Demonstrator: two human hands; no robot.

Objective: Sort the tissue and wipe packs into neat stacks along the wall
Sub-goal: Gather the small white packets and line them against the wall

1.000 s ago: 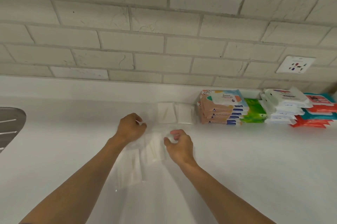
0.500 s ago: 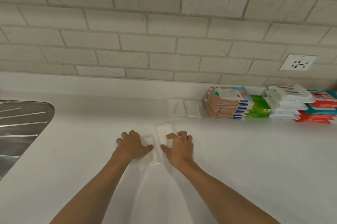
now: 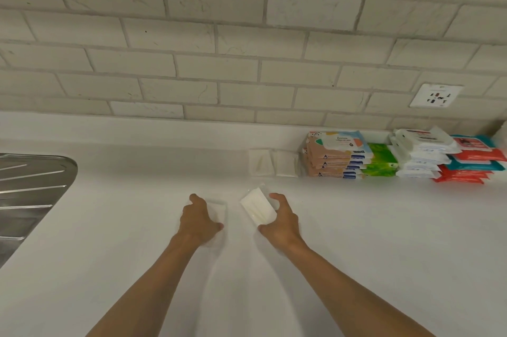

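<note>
each of the hands holds one small pack, and the two are apart with a strip of bare surface between them. the left hand lies curled over a clear-wrapped pack, index finger at its far edge and thumb at its near corner. the pack sits flat, or nearly flat, on the surface. the right hand pinches a white tissue pack between thumb and fingers, with its far end tipped up a little.

the next move turns on how this white pack lies relative to the row at the wall. the two small white packs lie ahead of the right hand and slightly to its right. they are side by side, touching or nearly so, with their long sides pointing at the wall. the held pack is skewed, its long axis running from far-left to near-right, so i judge it needs a small twist to square up before it goes forward.

the right hand is the nearer one to that pair. the left hand's pack would have to cross further to the right to reach it.

to the right of the pair stand the finished stacks, close against one another: peach wipe packs, green packs, white wipe packs, and red and teal packs. free room along the wall lies to the left of the pair, straight ahead of the left hand.
</note>
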